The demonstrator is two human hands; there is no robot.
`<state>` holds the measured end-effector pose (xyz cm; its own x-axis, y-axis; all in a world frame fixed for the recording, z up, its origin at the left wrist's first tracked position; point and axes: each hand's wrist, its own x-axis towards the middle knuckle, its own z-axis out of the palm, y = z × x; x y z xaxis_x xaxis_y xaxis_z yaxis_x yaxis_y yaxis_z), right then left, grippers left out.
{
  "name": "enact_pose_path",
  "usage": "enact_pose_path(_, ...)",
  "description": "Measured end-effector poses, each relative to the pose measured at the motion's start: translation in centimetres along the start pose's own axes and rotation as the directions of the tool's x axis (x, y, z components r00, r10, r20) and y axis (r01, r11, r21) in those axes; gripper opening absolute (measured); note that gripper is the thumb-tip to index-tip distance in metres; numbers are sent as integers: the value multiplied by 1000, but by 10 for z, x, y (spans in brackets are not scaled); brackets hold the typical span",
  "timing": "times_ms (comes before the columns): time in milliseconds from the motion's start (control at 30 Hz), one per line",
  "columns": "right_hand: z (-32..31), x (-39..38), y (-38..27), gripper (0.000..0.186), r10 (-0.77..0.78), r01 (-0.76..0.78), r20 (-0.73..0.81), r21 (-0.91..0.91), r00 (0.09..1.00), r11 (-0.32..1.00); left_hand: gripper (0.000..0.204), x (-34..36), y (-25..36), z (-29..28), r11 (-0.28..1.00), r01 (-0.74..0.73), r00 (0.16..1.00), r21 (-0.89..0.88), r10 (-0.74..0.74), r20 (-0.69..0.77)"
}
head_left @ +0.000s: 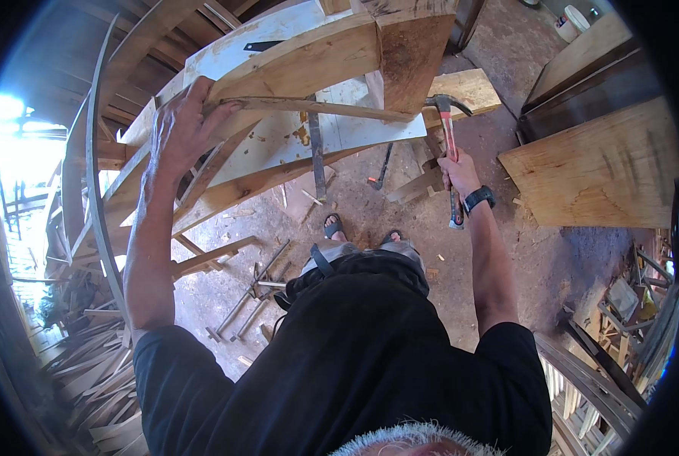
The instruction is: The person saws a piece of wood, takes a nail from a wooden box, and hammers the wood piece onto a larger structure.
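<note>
My left hand grips a curved wooden board at the upper left, with a thin wooden strip running from beside my fingers toward a wooden block. My right hand is closed on a claw hammer with a red handle, its head near the block's lower end. A white, stained panel lies under the curved board. A flat bar and a dark tool with an orange tip are below the boards.
Plywood boxes or panels stand at right. Long curved pieces arch at left, beside piles of wood offcuts. Metal bars and scraps lie on the floor by my feet. A white bucket sits at the back right.
</note>
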<state>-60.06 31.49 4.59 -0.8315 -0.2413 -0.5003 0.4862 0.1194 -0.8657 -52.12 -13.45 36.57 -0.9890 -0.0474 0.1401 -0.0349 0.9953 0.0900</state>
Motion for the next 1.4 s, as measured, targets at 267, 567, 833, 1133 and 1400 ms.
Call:
enact_pose_path(267,-11,3,-8,14,31,-1,-121,242,992,970,39,-1,-3,4,998,-37,999,-60,35,-22)
enact_pose_path(567,1,-5,-9,22,82,-91,89,103,993,990,42,-1,-3,4,999,-21,1000,44,21,-9)
enact_pose_path(833,3,-7,-10,16,85,-93,75,108,994,990,47,1,-2,8,997,-31,999,74,34,-32)
enact_pose_path(1133,9,-9,-7,14,62,-66,45,100,997,993,53,0,3,14,988,-74,988,132,91,-126)
enact_pose_path(1400,0,-11,-5,11,-23,23,-4,89,1000,996,41,4,5,9,996,-23,997,91,29,-70)
